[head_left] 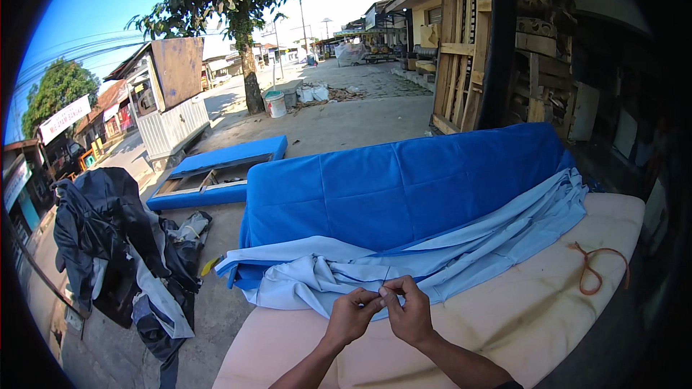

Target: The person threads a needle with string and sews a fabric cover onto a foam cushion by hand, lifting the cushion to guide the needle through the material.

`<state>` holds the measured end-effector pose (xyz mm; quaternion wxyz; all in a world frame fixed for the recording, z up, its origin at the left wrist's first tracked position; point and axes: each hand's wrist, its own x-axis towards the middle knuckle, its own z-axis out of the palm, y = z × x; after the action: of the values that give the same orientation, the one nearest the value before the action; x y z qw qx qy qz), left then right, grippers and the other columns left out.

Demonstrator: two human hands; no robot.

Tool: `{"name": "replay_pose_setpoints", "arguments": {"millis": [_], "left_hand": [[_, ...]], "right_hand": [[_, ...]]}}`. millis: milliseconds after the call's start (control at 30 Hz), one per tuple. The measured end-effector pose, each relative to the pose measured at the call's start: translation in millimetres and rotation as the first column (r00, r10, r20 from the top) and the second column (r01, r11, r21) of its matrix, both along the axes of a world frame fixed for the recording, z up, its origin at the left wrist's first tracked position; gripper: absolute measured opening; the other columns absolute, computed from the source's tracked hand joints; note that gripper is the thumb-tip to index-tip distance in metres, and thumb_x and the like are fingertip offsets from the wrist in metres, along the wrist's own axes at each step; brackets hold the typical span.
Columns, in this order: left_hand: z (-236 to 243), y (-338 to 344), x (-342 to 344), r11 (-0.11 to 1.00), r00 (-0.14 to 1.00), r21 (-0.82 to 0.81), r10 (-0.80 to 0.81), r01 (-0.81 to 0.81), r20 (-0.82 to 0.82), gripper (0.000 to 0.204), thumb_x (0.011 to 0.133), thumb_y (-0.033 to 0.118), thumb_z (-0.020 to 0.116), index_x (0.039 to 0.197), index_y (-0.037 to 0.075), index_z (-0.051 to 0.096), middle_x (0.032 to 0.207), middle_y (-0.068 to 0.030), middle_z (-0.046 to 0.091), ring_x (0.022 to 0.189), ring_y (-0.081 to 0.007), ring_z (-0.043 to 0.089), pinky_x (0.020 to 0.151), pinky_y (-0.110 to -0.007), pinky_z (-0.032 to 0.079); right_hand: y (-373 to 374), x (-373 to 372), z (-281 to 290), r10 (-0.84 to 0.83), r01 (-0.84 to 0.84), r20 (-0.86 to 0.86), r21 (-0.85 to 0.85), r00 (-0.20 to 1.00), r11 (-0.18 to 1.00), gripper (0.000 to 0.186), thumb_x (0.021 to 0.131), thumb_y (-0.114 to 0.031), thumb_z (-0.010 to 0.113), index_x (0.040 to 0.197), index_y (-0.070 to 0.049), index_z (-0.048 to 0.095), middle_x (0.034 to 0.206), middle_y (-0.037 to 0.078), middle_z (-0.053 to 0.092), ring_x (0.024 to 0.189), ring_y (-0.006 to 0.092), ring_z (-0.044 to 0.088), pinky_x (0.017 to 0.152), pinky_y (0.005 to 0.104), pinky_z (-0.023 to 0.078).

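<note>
Lying beyond right grip (pixel 411 311): pale cloth (pixel 447 263)

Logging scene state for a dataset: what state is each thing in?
Left hand: fingers pinched together
Right hand: fingers pinched, close against the left's
Anything between them: too small to tell
Blue cover: fairly smooth
Pale cloth: loose, creased
Pad: stained
Cord: looped, on the pad
Blue frame: lying down, partly open
Black cloth: heaped, crumpled
Bucket: upright
Wooden frame: upright

Head-worn fisheye cam looks fwd & down, hands (pixel 412 313) close; R rim dark, detail there unclear.
</note>
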<state>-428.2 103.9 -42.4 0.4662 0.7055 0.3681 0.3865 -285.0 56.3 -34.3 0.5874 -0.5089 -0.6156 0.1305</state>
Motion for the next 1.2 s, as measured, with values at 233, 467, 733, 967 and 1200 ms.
{"name": "replay_pose_setpoints", "arguments": {"millis": [233,467,733,967,1200], "left_hand": [[15.6,-0.8,-5.3,0.927,0.966,-0.361,-0.004,0.1,0.258,0.026,0.097,0.02,0.068,0.11,-0.002,0.067,0.08,-0.0007,0.059,0.059,-0.0071,0.047,0.052,-0.022,0.037],[21.9,-1.5,-9.2,0.769,0.828,-0.584,0.135,0.259,0.545,0.022,0.092,0.021,0.075,0.1,0.002,0.068,0.069,0.0056,0.048,0.051,-0.002,0.029,0.043,-0.021,0.02],[19.4,2.2,-15.0,0.8,0.914,-0.577,0.097,0.164,0.394,0.016,0.089,0.018,0.078,0.093,0.004,0.07,0.074,0.0025,0.061,0.049,-0.0014,0.036,0.042,-0.02,0.023],[17.3,7.6,-19.1,0.802,0.925,-0.569,0.057,0.182,0.376,0.017,0.09,0.017,0.076,0.094,0.003,0.069,0.072,0.0034,0.059,0.05,-0.0013,0.036,0.043,-0.021,0.023],[14.6,9.8,-20.0,0.79,0.847,-0.578,0.153,0.205,0.51,0.018,0.091,0.017,0.076,0.098,0.002,0.069,0.07,0.0052,0.056,0.049,-0.0015,0.032,0.043,-0.021,0.021]], "right_hand": [[-2.6,7.0,5.4,-0.031,0.025,-0.106,-0.059,0.994,0.998,0.013,0.097,-0.011,0.064,0.098,0.0,0.056,0.083,0.007,0.063,0.074,0.0122,0.057,0.062,0.0278,0.045],[-3.3,1.1,-4.3,0.119,-0.12,-0.045,-0.015,0.992,0.993,0.013,0.097,-0.009,0.065,0.1,0.0,0.056,0.087,0.005,0.063,0.077,0.0076,0.059,0.067,0.025,0.049],[-7.6,4.7,1.8,0.077,-0.075,0.167,-0.017,0.983,0.997,0.011,0.091,-0.003,0.068,0.096,0.0,0.058,0.091,0.013,0.065,0.077,0.0225,0.064,0.067,0.0321,0.052],[-6.9,3.4,7.1,0.125,-0.119,0.189,-0.042,0.974,0.992,0.01,0.089,-0.003,0.068,0.093,-0.001,0.06,0.084,0.012,0.064,0.08,0.0275,0.062,0.067,0.0369,0.05],[-10.2,3.1,9.3,0.11,-0.095,0.108,-0.137,0.988,0.986,0.007,0.091,-0.004,0.067,0.092,-0.001,0.061,0.087,0.01,0.067,0.08,0.027,0.062,0.068,0.0359,0.05]]}}
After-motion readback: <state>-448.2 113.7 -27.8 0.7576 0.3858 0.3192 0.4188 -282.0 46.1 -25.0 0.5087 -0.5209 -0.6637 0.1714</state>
